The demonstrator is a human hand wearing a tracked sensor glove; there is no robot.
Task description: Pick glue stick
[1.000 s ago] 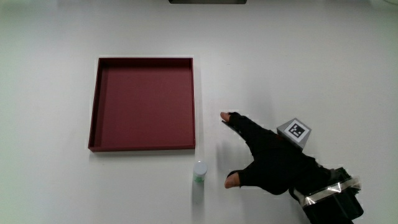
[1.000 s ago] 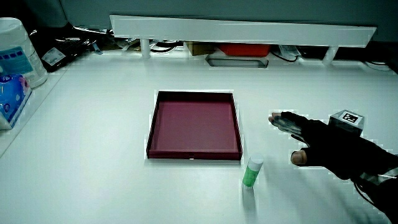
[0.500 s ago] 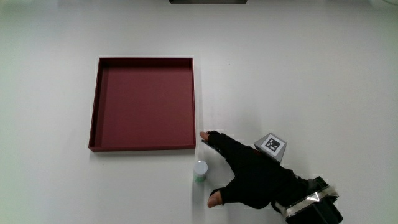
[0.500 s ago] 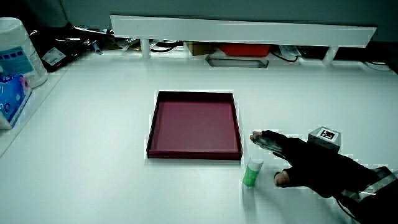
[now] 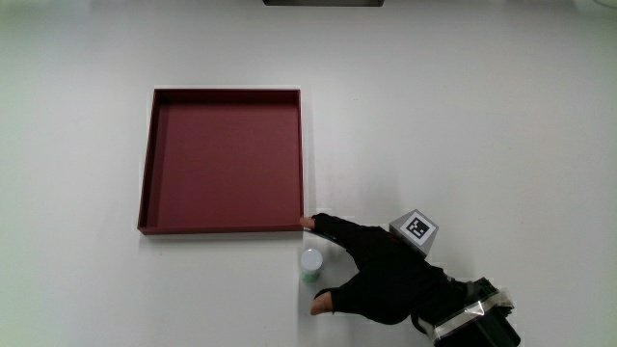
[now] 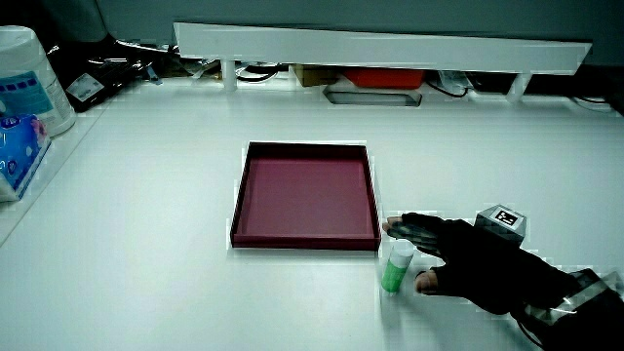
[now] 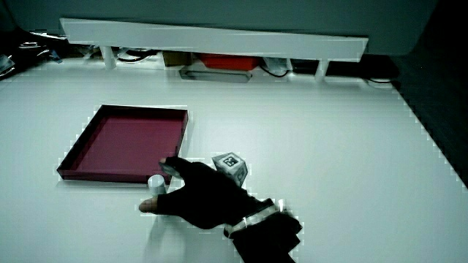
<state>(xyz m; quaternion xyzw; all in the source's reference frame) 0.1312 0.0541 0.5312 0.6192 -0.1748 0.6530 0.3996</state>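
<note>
A small green glue stick with a white cap (image 5: 310, 265) stands upright on the white table, just nearer to the person than the corner of the dark red tray (image 5: 145, 173). The hand (image 5: 371, 275) in its black glove lies beside the stick, fingers spread, the stick standing between thumb and forefinger without being gripped. In both side views the glue stick (image 6: 396, 266) (image 7: 155, 183) and the hand (image 6: 458, 261) (image 7: 194, 193) show the same. The patterned cube (image 5: 415, 229) rides on the back of the hand.
The shallow red tray (image 6: 253, 229) (image 7: 77, 157) holds nothing. A low white partition (image 6: 380, 44) runs along the table's edge farthest from the person, with clutter under it. A white tub and blue packet (image 6: 24, 97) stand at the table's edge.
The hand has moved toward the tray's corner and now brackets the glue stick with thumb and forefinger. The stick and tray have not moved.
</note>
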